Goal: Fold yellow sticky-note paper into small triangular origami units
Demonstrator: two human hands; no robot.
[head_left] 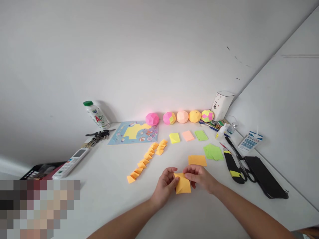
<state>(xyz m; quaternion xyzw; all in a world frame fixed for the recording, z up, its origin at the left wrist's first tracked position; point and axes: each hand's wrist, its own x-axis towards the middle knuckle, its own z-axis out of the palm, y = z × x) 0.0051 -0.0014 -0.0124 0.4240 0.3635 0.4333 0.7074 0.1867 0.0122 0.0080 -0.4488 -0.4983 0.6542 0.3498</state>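
Observation:
Between my two hands is a square of orange paper [183, 185] with a crease across it. My left hand [166, 185] pinches its left edge, thumb on top. At the top right edge, the fingers of my right hand [198, 176] are closed on the same paper. Just beyond my right hand lies a flat stack of orange paper [198, 160]. To the left, folded orange paper pieces [142, 163] run in a slanting row, with a shorter row of folded pieces [161, 147] beside it.
Several faceted paper balls [182, 117] line the wall. Nearer are yellow [174, 138], pink [188, 135] and green paper stacks [213, 152]. A utility knife [233, 166], scissors [244, 167] and a black pouch [264, 176] lie right. A bottle [97, 115] and a remote control [71, 163] are left.

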